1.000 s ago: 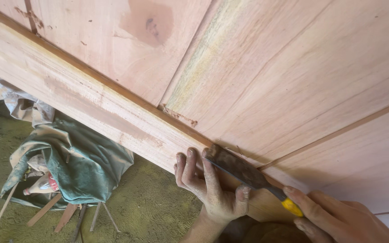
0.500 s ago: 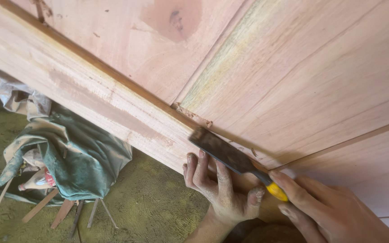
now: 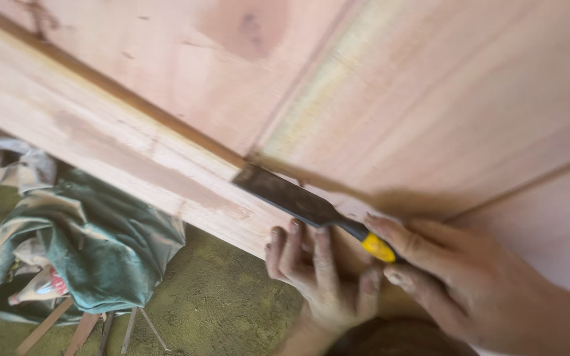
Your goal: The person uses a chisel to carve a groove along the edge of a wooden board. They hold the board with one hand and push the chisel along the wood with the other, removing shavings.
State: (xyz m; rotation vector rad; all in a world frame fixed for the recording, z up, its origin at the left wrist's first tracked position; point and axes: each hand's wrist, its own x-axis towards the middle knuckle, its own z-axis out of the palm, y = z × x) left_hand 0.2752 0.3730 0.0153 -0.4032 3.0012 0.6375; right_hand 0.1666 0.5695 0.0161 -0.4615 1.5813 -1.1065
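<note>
— Green cloth first, at the far left?

— Yes, a crumpled green cloth (image 3: 94, 264) lies on the olive floor (image 3: 219, 310), dusty along its folds, with thin wooden sticks (image 3: 47, 326) poking out from under it near the bottom edge.

— And above that?

— Pale wood. A long wooden rail (image 3: 120, 151) runs on a slant from upper left toward lower right, and behind it sits a broad pinkish wood panel (image 3: 430, 86) with a darker groove where the two meet.

— Where is the tool?

— A chisel (image 3: 298, 200) lies flat on the rail near the middle of the view, its dark, worn blade pointing up and left, the tip right at that groove. Its yellow handle shows just beside the right fingers.

— The person's hands?

— The left hand (image 3: 318, 283) comes up from below, fingers spread and pressed against the rail's edge, fingertips touching the wood just under the blade; it pinches nothing. Further right, the right hand (image 3: 470, 283) is wrapped around the chisel's handle, fingers curled tight on it with the forefinger stretched along toward the blade.
</note>
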